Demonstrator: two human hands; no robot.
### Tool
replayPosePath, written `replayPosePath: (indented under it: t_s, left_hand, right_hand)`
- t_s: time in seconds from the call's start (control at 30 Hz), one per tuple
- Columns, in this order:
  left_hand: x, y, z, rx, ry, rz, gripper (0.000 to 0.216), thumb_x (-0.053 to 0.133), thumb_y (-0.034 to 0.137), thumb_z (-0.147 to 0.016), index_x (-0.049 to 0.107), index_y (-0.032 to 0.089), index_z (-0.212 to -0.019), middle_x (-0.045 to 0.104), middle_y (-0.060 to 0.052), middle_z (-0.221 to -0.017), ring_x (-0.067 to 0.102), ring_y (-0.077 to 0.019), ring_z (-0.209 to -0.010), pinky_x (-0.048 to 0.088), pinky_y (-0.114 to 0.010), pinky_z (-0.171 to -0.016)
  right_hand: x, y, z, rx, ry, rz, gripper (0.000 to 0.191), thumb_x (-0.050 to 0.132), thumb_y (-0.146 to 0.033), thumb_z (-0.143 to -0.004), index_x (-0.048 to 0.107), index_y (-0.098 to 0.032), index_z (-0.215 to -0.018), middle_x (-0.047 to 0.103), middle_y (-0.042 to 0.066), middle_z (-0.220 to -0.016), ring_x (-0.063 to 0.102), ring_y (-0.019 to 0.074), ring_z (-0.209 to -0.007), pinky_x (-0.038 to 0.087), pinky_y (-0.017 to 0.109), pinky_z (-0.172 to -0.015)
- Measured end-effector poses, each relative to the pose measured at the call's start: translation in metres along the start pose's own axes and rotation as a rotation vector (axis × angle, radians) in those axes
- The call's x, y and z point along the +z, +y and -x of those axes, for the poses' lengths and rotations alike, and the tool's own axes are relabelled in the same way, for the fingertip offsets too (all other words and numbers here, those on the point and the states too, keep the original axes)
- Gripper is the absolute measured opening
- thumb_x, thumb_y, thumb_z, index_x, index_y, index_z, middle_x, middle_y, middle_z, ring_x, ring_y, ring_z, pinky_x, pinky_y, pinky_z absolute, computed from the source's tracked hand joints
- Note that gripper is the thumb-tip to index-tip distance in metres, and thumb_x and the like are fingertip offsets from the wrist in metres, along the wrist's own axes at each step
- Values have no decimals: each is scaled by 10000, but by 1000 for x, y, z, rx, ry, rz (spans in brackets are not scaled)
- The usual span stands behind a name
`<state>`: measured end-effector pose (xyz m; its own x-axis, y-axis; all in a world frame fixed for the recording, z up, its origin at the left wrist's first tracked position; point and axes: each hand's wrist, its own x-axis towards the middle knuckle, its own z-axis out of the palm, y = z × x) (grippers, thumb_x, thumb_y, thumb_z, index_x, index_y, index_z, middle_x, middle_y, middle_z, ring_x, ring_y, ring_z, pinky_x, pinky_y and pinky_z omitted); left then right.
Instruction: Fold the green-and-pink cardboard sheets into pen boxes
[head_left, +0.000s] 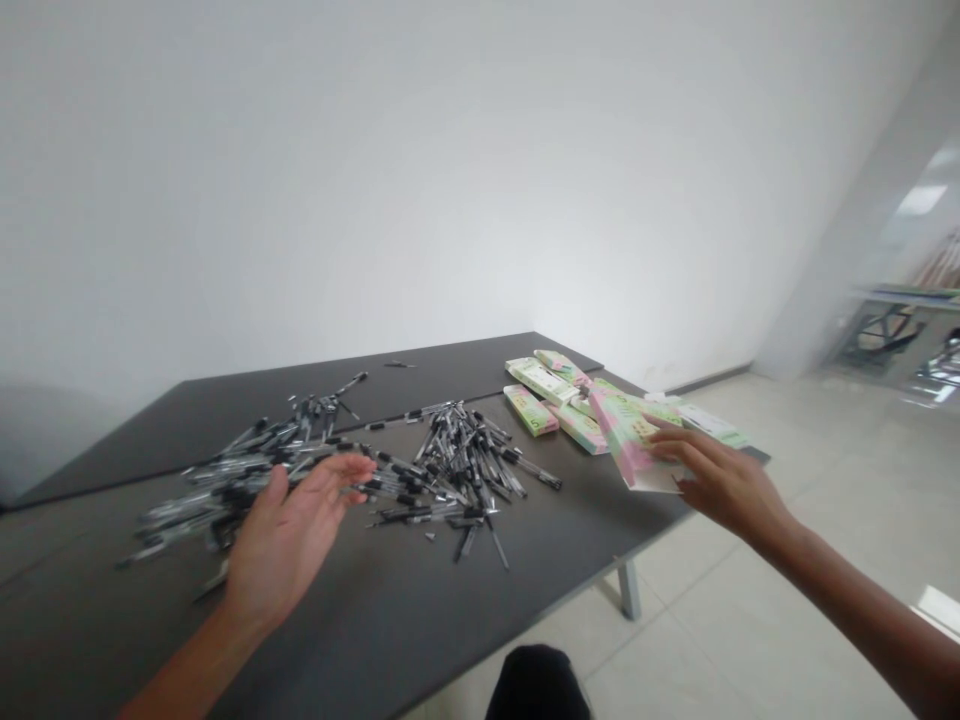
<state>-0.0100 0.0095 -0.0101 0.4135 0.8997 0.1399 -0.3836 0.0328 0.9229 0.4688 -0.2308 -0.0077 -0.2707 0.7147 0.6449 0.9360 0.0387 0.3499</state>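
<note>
My left hand [289,530] hovers over the near left part of the dark table, palm turned inward, fingers stretched out and holding nothing. Beyond and beside it lies a wide heap of black-and-clear pens [244,485], partly hidden by the hand. A second heap of pens [472,450] sits in the middle. At the right, my right hand [720,480] grips a pink-and-green pen box [622,435] by its right side, tilted above the table. Fingers and thumb close around the box edge; whether anything is inside is hidden.
Several more pink, green and white boxes [540,380] lie piled at the table's far right. A few loose pens [400,364] rest near the back. The dark table [420,640] stands against a white wall [375,180]. Blurred furniture [900,330] shows across the tiled floor [720,620].
</note>
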Motion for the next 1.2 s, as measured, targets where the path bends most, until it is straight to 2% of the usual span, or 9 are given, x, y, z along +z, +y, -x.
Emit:
replayPosePath:
  t_s: [0.07,0.17,0.33,0.5,0.6,0.77,0.9,1.03,1.2]
  left_hand:
    - [-2,-4,-2,-13,2,-23,745,605,855,-882,840,173,-1066,757,-143,-1160,585,-339,-1232,489,-374,-954]
    - [-6,-11,-3,-20,8,-79,734,629,884,-838,851,205,-1010,749,-124,-1131,570,-355,-1223,464,-401,-981]
    - [-15,-20,-6,32,-8,-152,710,611,892,-849,869,245,-985,729,-113,-1112,558,-361,-1212,442,-418,-998]
    - [-26,-25,-8,130,-9,-223,689,555,867,-904,889,268,-968,706,-119,-1108,545,-351,-1162,434,-419,-1002]
    - [-30,-26,-8,175,-25,-270,673,516,839,-942,892,282,-983,690,-115,-1103,542,-335,-1112,440,-401,-978]
    - [-32,-30,-9,234,-113,-352,669,418,783,-1018,881,301,-1015,681,-114,-1101,555,-322,-1107,461,-377,-936]
    - [-27,-30,-7,294,-162,-441,635,438,773,-1025,873,312,-1005,688,-115,-1084,585,-324,-1087,475,-393,-930]
    - [-21,-24,-3,350,-218,-531,606,440,757,-1037,864,327,-984,703,-117,-1072,614,-335,-1096,483,-419,-937]
    - [-22,-21,-3,378,-262,-639,651,440,831,-993,855,330,-995,701,-123,-1111,632,-350,-1071,502,-445,-919]
  right_hand:
    - [5,14,11,46,-1,67,447,566,4,-829,670,-230,-1195,808,98,-1274,825,267,-998,642,340,-718]
    - [21,37,12,109,2,129,363,589,-42,-848,693,-218,-1148,813,98,-1218,814,258,-926,612,329,-682]
    - [57,65,-21,156,-26,151,321,597,-73,-873,710,-226,-1133,806,82,-1203,783,237,-884,550,304,-639]
    - [92,70,-62,163,-75,128,319,615,-96,-890,713,-223,-1165,785,96,-1250,761,239,-909,495,295,-593]
    - [104,65,-68,160,-109,104,319,627,-93,-889,713,-224,-1167,779,98,-1252,758,235,-907,482,289,-582]
    - [106,58,-51,150,-161,70,253,646,-163,-946,712,-233,-1180,770,99,-1308,774,248,-926,499,287,-574]
    - [103,58,-37,133,-200,48,248,614,-176,-987,705,-237,-1210,761,99,-1356,790,249,-979,550,283,-612]
    - [101,59,-33,102,-246,33,377,566,-89,-957,701,-253,-1268,743,88,-1422,800,240,-997,574,279,-604]
    - [104,57,-34,68,-298,29,565,496,0,-919,679,-275,-1378,703,82,-1503,787,266,-1117,624,314,-653]
